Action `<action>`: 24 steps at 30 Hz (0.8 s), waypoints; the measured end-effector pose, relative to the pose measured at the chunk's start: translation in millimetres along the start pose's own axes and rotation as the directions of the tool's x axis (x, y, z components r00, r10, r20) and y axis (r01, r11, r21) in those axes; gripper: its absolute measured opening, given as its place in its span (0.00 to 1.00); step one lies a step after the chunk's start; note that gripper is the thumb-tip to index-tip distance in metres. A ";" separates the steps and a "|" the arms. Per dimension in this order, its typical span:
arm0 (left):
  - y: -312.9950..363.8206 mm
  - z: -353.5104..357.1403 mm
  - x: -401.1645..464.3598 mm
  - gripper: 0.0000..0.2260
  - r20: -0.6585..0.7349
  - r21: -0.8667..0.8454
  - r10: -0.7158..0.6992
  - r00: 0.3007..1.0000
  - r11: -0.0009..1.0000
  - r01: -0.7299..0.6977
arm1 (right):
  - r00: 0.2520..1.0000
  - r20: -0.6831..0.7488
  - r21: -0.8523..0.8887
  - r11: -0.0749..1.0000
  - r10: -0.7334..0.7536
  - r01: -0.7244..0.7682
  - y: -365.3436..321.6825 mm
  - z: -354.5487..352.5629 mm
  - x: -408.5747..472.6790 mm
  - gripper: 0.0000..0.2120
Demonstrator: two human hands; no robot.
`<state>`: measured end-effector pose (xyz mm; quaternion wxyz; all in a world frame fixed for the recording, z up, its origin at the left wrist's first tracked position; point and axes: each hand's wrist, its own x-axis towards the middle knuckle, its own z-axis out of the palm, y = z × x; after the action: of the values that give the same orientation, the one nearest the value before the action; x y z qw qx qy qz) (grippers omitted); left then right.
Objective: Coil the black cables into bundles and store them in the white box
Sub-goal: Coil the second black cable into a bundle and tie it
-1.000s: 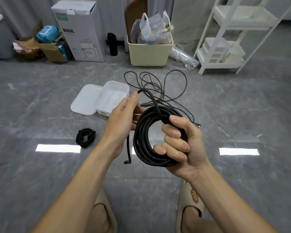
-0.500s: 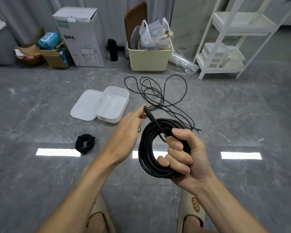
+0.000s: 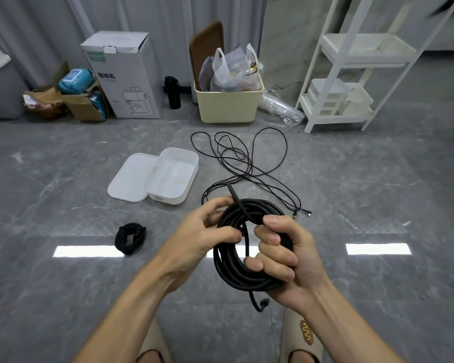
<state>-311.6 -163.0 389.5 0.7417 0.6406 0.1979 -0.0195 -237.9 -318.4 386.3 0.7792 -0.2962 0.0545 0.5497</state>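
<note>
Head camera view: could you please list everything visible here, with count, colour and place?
Coiled cable: 1, black, held in both hands.
Loose cable: thin, black, sprawled on floor behind the hands.
Small bundle: 1, black, floor at left.
White box: 1, open, on floor; its lid beside it.
Carton: 1, white, by the curtain.
Cardboard box: 1, brown, far left.
Flask: 1, black.
Bin: 1, cream, holding bags.
Shelf rack: 1, white, right.
Slippers: 2, beige, bottom.
Left hand: grips coil.
Right hand: grips coil.
</note>
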 end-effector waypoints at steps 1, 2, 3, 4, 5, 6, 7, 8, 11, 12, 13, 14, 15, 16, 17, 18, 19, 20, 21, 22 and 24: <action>0.1 2.2 0.4 0.25 -0.019 -0.005 -0.015 1.000 1.000 0.015 | 1.000 -0.014 -0.006 1.000 0.004 -0.004 -0.4 -0.2 0.4 0.22; -0.7 4.6 2.0 0.25 -0.035 -0.014 -0.029 0.999 0.999 0.029 | 1.000 -0.026 -0.009 1.000 0.011 -0.011 -0.9 -0.3 1.1 0.22; -2.2 6.5 3.7 0.26 -0.050 -0.032 -0.043 0.998 0.999 0.041 | 0.999 -0.035 -0.007 1.000 0.019 -0.019 -1.5 -0.6 1.9 0.22; -2.9 7.9 4.7 0.27 -0.063 -0.048 -0.051 0.997 0.998 0.048 | 0.999 -0.041 -0.004 1.000 0.027 -0.028 -2.3 -1.0 2.6 0.22; -3.0 9.0 5.7 0.29 -0.076 -0.056 -0.052 0.996 0.997 0.048 | 0.998 -0.050 -0.003 0.999 0.038 -0.038 -3.3 -1.3 3.5 0.22; -3.3 8.9 6.6 0.30 -0.089 -0.052 -0.049 0.995 0.998 0.045 | 0.997 -0.064 -0.005 0.999 0.048 -0.048 -4.5 -1.1 4.0 0.22; -2.8 8.6 7.1 0.32 -0.105 -0.048 -0.046 0.993 0.998 0.041 | 0.995 -0.080 -0.013 0.998 0.057 -0.058 -5.9 -0.9 4.5 0.22; -2.4 7.5 6.9 0.34 -0.122 -0.049 -0.043 0.992 0.998 0.037 | 0.993 -0.095 -0.027 0.997 0.066 -0.068 -7.5 -1.0 4.7 0.20; -1.0 2.9 4.6 0.42 -0.131 -0.036 0.002 0.991 0.999 -0.007 | 0.988 -0.100 -0.090 0.988 0.118 -0.127 -9.9 -0.7 4.1 0.13; 0.2 2.1 2.7 0.44 -0.128 -0.020 0.025 0.992 0.999 -0.028 | 0.986 -0.096 -0.116 0.983 0.134 -0.145 -10.3 -0.5 3.9 0.16; 2.0 2.0 0.5 0.45 -0.129 -0.001 0.045 0.991 0.999 -0.045 | 0.985 -0.109 -0.139 0.979 0.136 -0.150 -10.4 -1.4 4.2 0.21; 3.7 2.8 -1.2 0.45 -0.133 0.023 0.059 0.989 0.998 -0.057 | 0.984 -0.129 -0.159 0.977 0.125 -0.145 -9.8 -2.4 4.9 0.24; 5.0 3.9 -2.2 0.44 -0.139 0.061 0.071 0.988 0.996 -0.063 | 0.983 -0.151 -0.175 0.976 0.107 -0.133 -8.6 -2.8 6.0 0.27; 5.3 4.9 -2.8 0.41 -0.145 0.118 0.085 0.986 0.991 -0.068 | 0.982 -0.170 -0.184 0.976 0.087 -0.118 -6.9 -2.7 7.0 0.30; 5.5 5.8 -2.8 0.38 -0.148 0.187 0.105 0.983 0.979 -0.076 | 0.979 -0.193 -0.190 0.977 0.063 -0.100 -5.3 -2.6 8.3 0.31; 5.7 6.3 -2.6 0.36 -0.147 0.247 0.124 0.981 0.965 -0.085 | 0.976 -0.213 -0.195 0.977 0.037 -0.080 -3.9 -2.7 9.7 0.30; 5.3 6.2 -2.5 0.35 -0.146 0.281 0.136 0.980 0.955 -0.091 | 0.974 -0.224 -0.199 0.978 0.018 -0.064 -2.8 -2.5 10.7 0.27; 4.4 5.0 -2.1 0.35 -0.141 0.289 0.138 0.980 0.953 -0.093 | 0.974 -0.228 -0.190 0.981 0.004 -0.049 -2.1 -1.9 11.2 0.22; 3.7 3.8 -1.7 0.36 -0.134 0.274 0.130 0.982 0.957 -0.090 | 0.973 -0.231 -0.172 0.984 -0.003 -0.038 -2.1 -1.1 11.3 0.18; 3.3 2.5 -1.6 0.36 -0.129 0.238 0.111 0.985 0.968 -0.078 | 0.973 -0.231 -0.158 0.987 -0.008 -0.030 -2.6 -0.6 11.0 0.15; 1.8 -0.3 -0.5 0.37 -0.125 0.151 0.058 0.990 0.988 -0.039 | 0.976 -0.219 -0.149 0.988 -0.008 -0.026 -3.8 0.1 10.1 0.11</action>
<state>-311.6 -162.5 391.3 0.6778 0.6985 0.2279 0.0253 -230.6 -310.8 383.8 0.7413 -0.4130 0.0996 0.5197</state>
